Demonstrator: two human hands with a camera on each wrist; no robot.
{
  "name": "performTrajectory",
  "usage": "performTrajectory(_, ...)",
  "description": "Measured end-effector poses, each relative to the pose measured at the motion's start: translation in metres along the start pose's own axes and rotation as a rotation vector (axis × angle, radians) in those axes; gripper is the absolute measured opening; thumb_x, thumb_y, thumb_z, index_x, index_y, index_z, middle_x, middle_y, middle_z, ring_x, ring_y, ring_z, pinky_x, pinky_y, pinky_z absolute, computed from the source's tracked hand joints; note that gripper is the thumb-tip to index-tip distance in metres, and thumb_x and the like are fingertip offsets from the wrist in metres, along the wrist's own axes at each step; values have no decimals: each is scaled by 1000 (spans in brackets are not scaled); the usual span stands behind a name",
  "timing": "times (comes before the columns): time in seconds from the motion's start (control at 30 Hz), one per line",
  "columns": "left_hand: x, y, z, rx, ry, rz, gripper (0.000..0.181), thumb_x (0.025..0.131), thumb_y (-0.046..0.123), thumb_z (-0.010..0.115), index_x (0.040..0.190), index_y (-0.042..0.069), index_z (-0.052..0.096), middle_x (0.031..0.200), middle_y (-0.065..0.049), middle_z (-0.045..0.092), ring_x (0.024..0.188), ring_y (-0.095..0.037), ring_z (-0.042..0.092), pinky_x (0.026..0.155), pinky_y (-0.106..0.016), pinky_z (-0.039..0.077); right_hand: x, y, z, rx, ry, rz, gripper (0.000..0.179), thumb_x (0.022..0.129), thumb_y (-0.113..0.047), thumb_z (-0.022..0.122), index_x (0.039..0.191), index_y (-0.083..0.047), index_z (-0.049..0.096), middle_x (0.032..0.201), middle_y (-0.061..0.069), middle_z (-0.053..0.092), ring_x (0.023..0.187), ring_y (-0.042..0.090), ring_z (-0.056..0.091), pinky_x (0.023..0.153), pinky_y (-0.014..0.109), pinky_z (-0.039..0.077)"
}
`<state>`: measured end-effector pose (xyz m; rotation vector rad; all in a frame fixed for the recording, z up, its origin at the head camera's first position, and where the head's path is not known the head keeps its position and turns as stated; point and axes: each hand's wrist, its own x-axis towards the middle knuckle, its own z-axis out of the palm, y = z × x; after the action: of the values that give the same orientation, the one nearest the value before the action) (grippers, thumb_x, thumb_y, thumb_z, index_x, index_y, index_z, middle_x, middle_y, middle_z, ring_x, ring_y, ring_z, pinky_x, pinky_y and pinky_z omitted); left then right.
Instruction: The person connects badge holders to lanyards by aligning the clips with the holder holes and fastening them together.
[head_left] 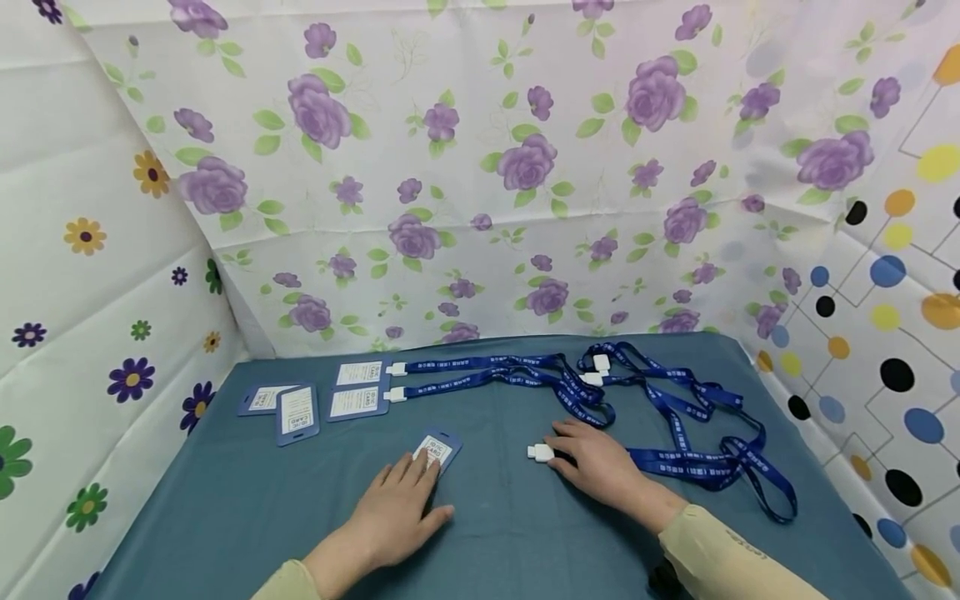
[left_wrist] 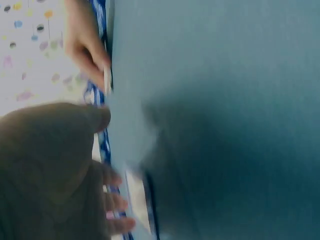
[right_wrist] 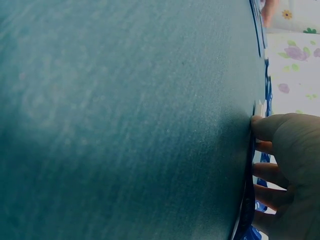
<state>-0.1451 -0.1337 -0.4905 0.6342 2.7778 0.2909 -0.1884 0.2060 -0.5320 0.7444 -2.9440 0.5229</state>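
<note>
My left hand [head_left: 397, 510] lies over a blue-framed ID card holder [head_left: 444, 447], its fingers extended onto the printed face. In the left wrist view the thumb stands apart from that card holder [left_wrist: 140, 197]. Off to the right, my right hand [head_left: 600, 462] pinches the white plastic clip [head_left: 537, 453] of a blue lanyard between thumb and fingers, close to the cloth. The lanyard's printed strap [head_left: 686, 463] trails rightward from under this hand into a loop. In the right wrist view the clip [right_wrist: 259, 108] sticks out past the thumb tip.
Two card holders [head_left: 358, 402] at the back are joined to lanyards [head_left: 480, 379] by white clips. Loose card holders [head_left: 297, 413] overlap at the back left. More lanyard strap [head_left: 675, 417], with white clips [head_left: 592, 379], lies tangled at the back right. Patterned curtains [head_left: 420, 237] enclose the cloth-covered table [head_left: 225, 500].
</note>
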Motion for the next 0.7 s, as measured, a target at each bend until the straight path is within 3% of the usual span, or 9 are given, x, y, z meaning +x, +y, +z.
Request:
performTrajectory(0.17, 0, 19, 11, 52, 39, -74, 80, 102, 62, 49, 156, 3, 42, 162, -20, 35, 146, -43, 34, 113, -66, 29, -1, -1, 0, 7, 3, -2, 40, 98, -30, 73, 133, -10, 71, 145, 17, 58, 137, 39, 50, 106, 59, 44)
performTrajectory(0.3, 0, 17, 13, 94, 34, -74, 79, 102, 61, 50, 154, 2, 44, 161, -19, 37, 147, -43, 33, 114, -68, 25, 0, -2, 0, 9, 0, -2, 41, 98, -29, 73, 133, -10, 70, 145, 17, 57, 137, 40, 50, 106, 59, 44)
performTrajectory(0.47, -1, -3, 7, 77, -37, 82, 71, 106, 52, 49, 158, 4, 39, 165, -16, 30, 151, -40, 25, 119, -64, 19, 0, -1, -1, 2, -4, 21, 41, 98, -33, 72, 134, -12, 70, 147, 15, 56, 139, 37, 48, 108, 58, 43)
performTrajectory(0.57, 1, -20, 1, 11, -65, 180, 60, 109, 42, 48, 158, 9, 42, 166, -10, 31, 153, -34, 23, 121, -61, 17, 0, -1, -1, -1, -8, 31, 41, 99, -33, 71, 134, -13, 70, 147, 14, 56, 139, 37, 48, 109, 58, 42)
performTrajectory(0.7, 1, -35, -5, -70, -55, 225, 50, 109, 35, 49, 155, 14, 48, 165, -5, 34, 153, -29, 25, 123, -59, 14, 0, -2, 0, 8, -10, 23, 40, 98, -31, 72, 133, -11, 71, 146, 16, 57, 138, 38, 49, 108, 59, 43)
